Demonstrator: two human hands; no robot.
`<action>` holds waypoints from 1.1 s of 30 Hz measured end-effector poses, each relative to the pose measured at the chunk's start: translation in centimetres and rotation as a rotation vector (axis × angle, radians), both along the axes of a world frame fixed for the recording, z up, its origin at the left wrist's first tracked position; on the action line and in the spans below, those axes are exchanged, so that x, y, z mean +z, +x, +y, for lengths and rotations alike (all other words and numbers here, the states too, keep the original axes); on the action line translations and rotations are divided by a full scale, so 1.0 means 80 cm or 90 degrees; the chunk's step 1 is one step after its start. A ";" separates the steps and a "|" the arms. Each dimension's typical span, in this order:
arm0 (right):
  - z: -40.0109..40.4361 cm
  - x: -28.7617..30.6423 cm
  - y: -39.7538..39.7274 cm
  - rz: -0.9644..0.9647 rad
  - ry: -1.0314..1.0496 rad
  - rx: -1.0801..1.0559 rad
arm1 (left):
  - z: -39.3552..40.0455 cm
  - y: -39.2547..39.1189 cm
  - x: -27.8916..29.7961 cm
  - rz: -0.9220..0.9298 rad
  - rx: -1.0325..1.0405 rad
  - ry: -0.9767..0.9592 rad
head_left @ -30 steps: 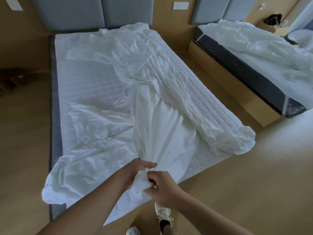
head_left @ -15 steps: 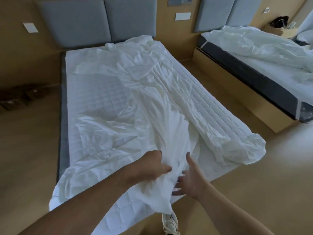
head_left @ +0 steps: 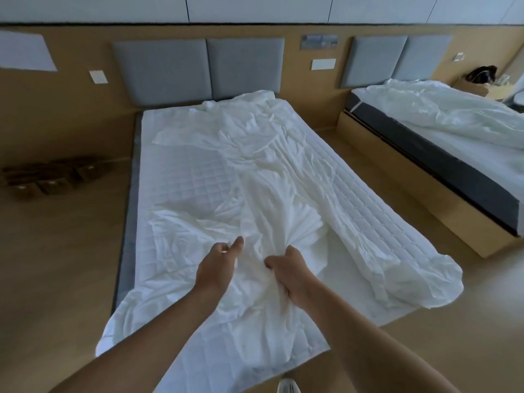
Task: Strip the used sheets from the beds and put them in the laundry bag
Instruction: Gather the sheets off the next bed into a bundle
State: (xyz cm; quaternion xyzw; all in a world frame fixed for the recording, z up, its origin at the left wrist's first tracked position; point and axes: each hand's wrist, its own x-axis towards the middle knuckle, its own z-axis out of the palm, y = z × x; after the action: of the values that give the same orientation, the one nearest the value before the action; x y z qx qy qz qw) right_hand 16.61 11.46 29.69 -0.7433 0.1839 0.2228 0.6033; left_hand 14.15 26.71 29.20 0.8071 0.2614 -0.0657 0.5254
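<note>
White sheet (head_left: 272, 194), loose on near bed (head_left: 181, 182): right hand (head_left: 292, 272) grip bunching a fold, left hand (head_left: 217, 266) fingers open beside; best gathered hand-over-hand toward foot.

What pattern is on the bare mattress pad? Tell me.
White with a quilted grid of small squares, clearest in the head view.
</note>
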 end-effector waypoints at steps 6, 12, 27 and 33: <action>0.061 0.009 -0.088 -0.073 -0.168 0.318 | 0.026 -0.012 -0.024 0.180 -0.047 -0.434; 0.032 -0.009 -0.120 -0.011 0.015 0.256 | 0.034 -0.030 -0.032 0.190 0.007 -0.352; -0.028 -0.133 -0.043 0.374 0.421 -0.123 | 0.002 -0.056 0.008 0.192 -0.011 -0.309; 0.035 -0.067 0.001 0.195 0.346 -0.015 | 0.000 -0.080 -0.025 0.210 -0.143 -0.182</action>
State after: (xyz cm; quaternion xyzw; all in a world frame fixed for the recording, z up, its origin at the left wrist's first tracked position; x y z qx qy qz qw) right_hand 16.72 14.22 24.35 -0.5105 0.2150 0.3666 0.7475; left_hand 7.79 26.67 27.22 0.7268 0.2404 -0.2911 0.5738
